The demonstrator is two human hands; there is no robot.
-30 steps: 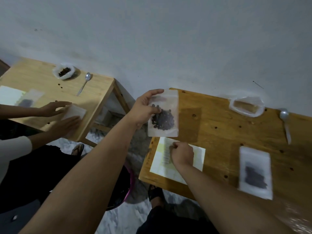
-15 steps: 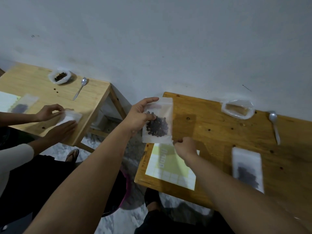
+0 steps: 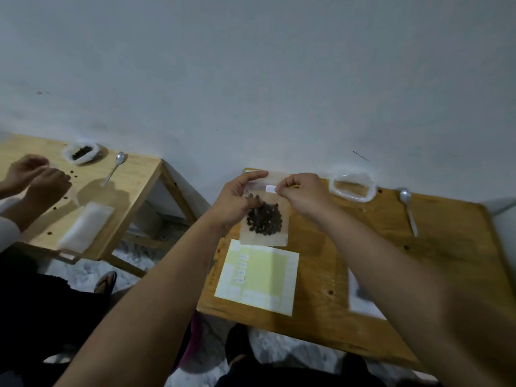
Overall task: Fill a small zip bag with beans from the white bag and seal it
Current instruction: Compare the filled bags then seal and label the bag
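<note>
Pale yellow paper, a sticker sheet (image 3: pixel 258 280) with a few small white labels left on it, lies flat on the wooden table (image 3: pixel 363 269) just below the grip, nearest the person. To the right of it and partly hidden behind the right forearm rests a second filled bag (image 3: pixel 363 298), blurred, with a dark mass inside.

Above the sheet, both hands hold the small zip bag (image 3: pixel 264 219) upright over the table. The left hand (image 3: pixel 237 199) pinches the bag's left edge, thumb stretched along the top strip and fingers curled against the front near the beans. The right hand (image 3: pixel 303 192) is closed in a pinch on a small white label (image 3: pixel 270 188) at the bag's upper band; whether the label already sticks to the bag cannot be told. The dark beans (image 3: pixel 264 222) sit heaped in the lower half of the bag, below both grips.

Beyond the right hand, near the wall (image 3: pixel 251 79), the white bag (image 3: pixel 351 187) lies with its mouth rolled open, and a metal spoon (image 3: pixel 408 210) rests to the right of it.

Far to the left of the grip, at a separate wooden table (image 3: pixel 134 180), another person's hands (image 3: pixel 39 177) are busy, with a flat pouch (image 3: pixel 86 227), a spoon (image 3: pixel 113 169) and a bag of beans (image 3: pixel 81 152) near them.
</note>
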